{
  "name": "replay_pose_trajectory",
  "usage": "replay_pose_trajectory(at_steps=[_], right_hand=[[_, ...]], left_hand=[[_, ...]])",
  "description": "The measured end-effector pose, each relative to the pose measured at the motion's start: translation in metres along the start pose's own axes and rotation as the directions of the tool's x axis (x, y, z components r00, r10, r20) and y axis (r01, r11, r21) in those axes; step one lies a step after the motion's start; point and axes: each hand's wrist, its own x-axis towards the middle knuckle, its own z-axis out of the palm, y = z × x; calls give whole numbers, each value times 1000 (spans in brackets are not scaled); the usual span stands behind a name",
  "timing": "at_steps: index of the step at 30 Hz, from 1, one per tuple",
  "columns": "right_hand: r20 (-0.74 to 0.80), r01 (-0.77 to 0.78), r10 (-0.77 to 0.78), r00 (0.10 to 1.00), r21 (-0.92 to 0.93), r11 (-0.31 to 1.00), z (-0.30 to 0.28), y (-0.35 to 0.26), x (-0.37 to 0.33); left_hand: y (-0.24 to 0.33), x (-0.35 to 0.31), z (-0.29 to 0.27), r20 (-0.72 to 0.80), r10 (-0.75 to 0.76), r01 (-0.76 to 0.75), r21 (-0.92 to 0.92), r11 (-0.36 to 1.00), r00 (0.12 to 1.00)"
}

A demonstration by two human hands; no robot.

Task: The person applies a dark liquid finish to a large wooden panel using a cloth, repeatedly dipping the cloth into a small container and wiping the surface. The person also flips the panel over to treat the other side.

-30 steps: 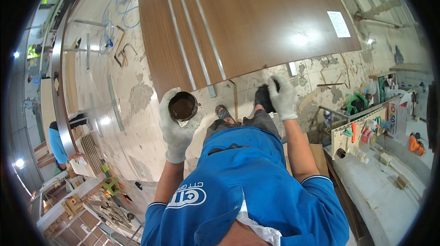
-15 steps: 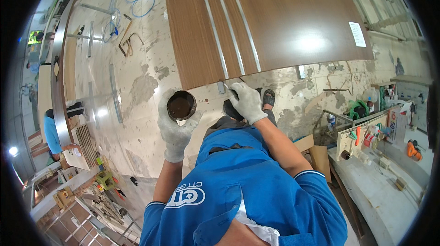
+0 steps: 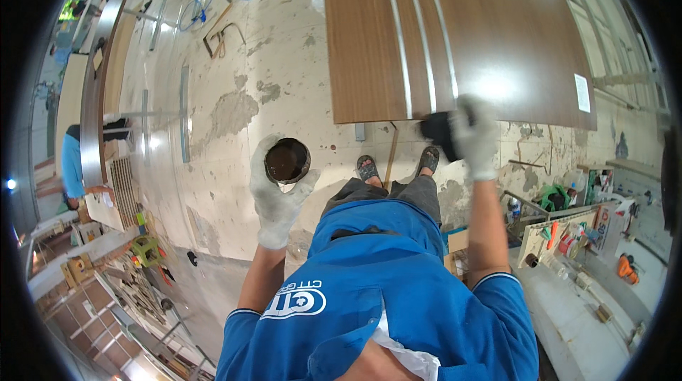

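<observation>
My left hand [image 3: 275, 203], in a pale work glove, is closed around an open round can [image 3: 287, 161] holding dark brown liquid; the can is held over the floor [image 3: 213, 115], left of the wood-grain panel [image 3: 369, 47] and apart from it. My right hand [image 3: 476, 141], also gloved, is blurred; it grips a black pad [image 3: 440, 134], though finger placement cannot be made out. The pad overlaps the panel's near edge in view; contact cannot be confirmed. Three metallic strips [image 3: 420, 26] run along the panel, and a white label [image 3: 582, 93] sits near its right edge. My sandals [image 3: 366, 167] are below that edge.
</observation>
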Motion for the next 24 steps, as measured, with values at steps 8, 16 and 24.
replay_pose_trajectory(at_steps=[8, 16, 24], right_hand=[[233, 202, -150, 961, -217, 955, 102, 2, 15], [284, 718, -716, 637, 118, 686, 194, -121, -17], [186, 615, -587, 788, -180, 768, 34, 45, 23]], left_hand=[[-12, -17, -21, -84, -144, 131, -151, 980, 986], [-5, -18, -17, -85, -154, 135, -195, 971, 984], [-18, -29, -28, -116, -184, 173, -103, 980, 976]])
